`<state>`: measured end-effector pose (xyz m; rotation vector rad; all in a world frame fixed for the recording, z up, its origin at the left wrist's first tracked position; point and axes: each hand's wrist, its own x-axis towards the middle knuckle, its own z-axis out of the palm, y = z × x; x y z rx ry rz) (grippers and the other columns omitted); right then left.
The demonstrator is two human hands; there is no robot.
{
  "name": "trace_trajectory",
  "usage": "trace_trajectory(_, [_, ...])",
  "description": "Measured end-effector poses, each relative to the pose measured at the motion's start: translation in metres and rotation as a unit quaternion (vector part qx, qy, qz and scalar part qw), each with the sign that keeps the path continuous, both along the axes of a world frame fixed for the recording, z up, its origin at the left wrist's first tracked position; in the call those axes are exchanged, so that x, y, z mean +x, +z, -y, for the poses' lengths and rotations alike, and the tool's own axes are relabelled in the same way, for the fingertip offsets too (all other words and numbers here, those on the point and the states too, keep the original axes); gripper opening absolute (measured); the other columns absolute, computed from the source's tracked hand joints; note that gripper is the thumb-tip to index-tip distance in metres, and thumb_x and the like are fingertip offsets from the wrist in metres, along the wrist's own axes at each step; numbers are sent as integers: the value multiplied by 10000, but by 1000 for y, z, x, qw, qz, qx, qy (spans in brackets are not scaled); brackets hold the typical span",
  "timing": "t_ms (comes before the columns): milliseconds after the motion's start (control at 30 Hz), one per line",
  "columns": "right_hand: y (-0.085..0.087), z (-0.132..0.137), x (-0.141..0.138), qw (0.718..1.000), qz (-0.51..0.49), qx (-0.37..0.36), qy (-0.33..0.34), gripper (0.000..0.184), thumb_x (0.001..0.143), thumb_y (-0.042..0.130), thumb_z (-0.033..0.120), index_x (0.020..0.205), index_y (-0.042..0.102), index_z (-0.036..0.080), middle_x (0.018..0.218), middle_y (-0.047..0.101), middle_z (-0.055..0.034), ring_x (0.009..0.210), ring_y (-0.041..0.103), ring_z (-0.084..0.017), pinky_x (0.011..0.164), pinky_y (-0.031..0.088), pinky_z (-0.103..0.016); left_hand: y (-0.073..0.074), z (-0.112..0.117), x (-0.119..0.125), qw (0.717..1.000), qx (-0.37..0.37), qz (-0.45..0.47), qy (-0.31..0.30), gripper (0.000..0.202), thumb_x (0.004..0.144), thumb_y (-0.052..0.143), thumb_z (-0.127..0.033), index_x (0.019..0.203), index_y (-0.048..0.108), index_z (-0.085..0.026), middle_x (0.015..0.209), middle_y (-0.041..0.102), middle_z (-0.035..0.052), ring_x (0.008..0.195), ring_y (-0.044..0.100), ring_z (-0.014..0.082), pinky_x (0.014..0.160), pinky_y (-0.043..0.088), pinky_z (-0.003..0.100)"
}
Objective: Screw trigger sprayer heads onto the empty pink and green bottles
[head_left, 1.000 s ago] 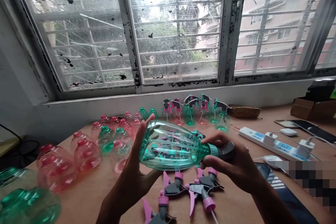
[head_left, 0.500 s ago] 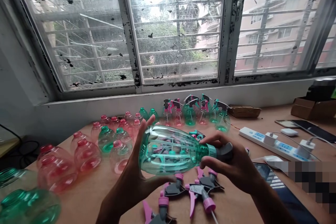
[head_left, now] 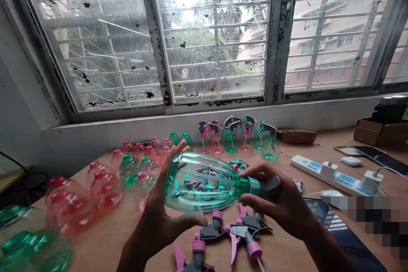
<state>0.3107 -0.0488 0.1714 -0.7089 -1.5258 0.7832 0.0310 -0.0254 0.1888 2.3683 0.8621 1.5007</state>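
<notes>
I hold a clear green plastic bottle (head_left: 200, 182) on its side above the wooden table (head_left: 108, 238). My left hand (head_left: 159, 225) cups the bottle's base and underside, fingers wrapped round it. My right hand (head_left: 283, 204) grips the grey spray head (head_left: 269, 185) at the bottle's neck, fingers closed round the green collar. Loose pink-and-grey spray heads (head_left: 229, 231) lie on the table just below the bottle.
Open pink and green bottles (head_left: 105, 187) crowd the table's left. Bottles with spray heads fitted (head_left: 239, 138) stand at the back by the windowsill. A white power strip (head_left: 334, 174), a phone (head_left: 344, 233) and cardboard boxes (head_left: 379, 129) are on the right.
The bottle has dropped slightly and shifted a little left in my hands. My right fingers have shifted round the collar; my left thumb has closed under the bottle.
</notes>
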Motion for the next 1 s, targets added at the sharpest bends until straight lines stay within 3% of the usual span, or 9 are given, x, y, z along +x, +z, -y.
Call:
trace_trajectory(100, [-1, 0, 0, 1000, -8, -3, 8, 319, 844, 960, 357, 1042, 742, 234, 751, 668, 38, 499, 575, -96, 435, 408, -185, 2, 1, -3, 999, 11, 21, -33, 1188, 770, 944, -552, 1725, 253, -409, 1820, 298, 110, 1659, 325, 432, 1318, 385, 636])
trace_trajectory(200, [1, 0, 2, 996, -48, -41, 57, 336, 859, 949, 402, 1051, 736, 228, 752, 703, 26, 541, 706, -130, 472, 514, -187, -2, -1, -6, 998, 32, -4, -54, 1158, 878, 905, -332, 1720, 131, -508, 1856, 180, 55, 1698, 227, 388, 1278, 454, 623])
trace_trajectory(300, [2, 0, 2, 991, -77, -63, 92, 342, 862, 945, 425, 1048, 737, 227, 756, 720, 19, 576, 755, -152, 507, 566, -203, -5, -1, -6, 997, 37, -18, -70, 1155, 935, 834, -205, 1711, 49, -546, 1867, 103, 17, 1716, 148, 362, 1300, 396, 660])
trace_trajectory(500, [-1, 0, 1, 1000, -20, -6, 16, 355, 804, 990, 354, 1038, 752, 235, 768, 657, 40, 497, 591, -98, 417, 449, -190, -2, 2, -5, 997, -3, 11, -79, 1248, 788, 937, -525, 1746, 144, -412, 1860, 142, 90, 1701, 180, 431, 1363, 265, 666])
trace_trajectory(667, [2, 0, 1, 988, -81, -79, 101, 388, 823, 974, 424, 1028, 718, 216, 762, 730, 15, 551, 750, -159, 472, 578, -213, -4, -1, -6, 995, 50, -1, -89, 1070, 965, 800, -184, 1684, 127, -603, 1863, 132, -3, 1707, 219, 350, 1275, 450, 638])
trace_trajectory(733, [3, 0, 1, 984, -100, -95, 111, 391, 819, 978, 428, 1020, 715, 220, 753, 737, 21, 575, 778, -171, 513, 616, -226, -7, -2, -6, 995, 41, -5, -89, 1080, 998, 740, -148, 1672, 53, -636, 1862, 135, -3, 1704, 231, 344, 1250, 464, 661])
trace_trajectory(833, [2, 0, 1, 993, -71, -68, 67, 360, 821, 984, 368, 1039, 734, 229, 769, 713, 36, 538, 711, -113, 475, 532, -171, -7, -1, -5, 997, -6, 2, -74, 1302, 850, 929, -323, 1720, -21, -511, 1854, 170, 96, 1701, 195, 419, 1275, 352, 735])
trace_trajectory(900, [1, 0, 0, 998, -44, -34, 40, 342, 819, 986, 323, 1046, 745, 236, 768, 681, 46, 514, 628, -78, 446, 449, -150, -4, 1, -5, 998, -22, 6, -63, 1409, 721, 1007, -446, 1745, 40, -432, 1844, 200, 136, 1695, 178, 462, 1300, 284, 746])
trace_trajectory(1000, [0, -1, -1, 999, -27, -19, 29, 318, 827, 977, 291, 1043, 749, 241, 771, 664, 47, 526, 596, -77, 454, 431, -156, 0, 2, -6, 999, 0, -4, -35, 1293, 751, 992, -429, 1742, 163, -411, 1836, 239, 124, 1689, 217, 453, 1326, 295, 705])
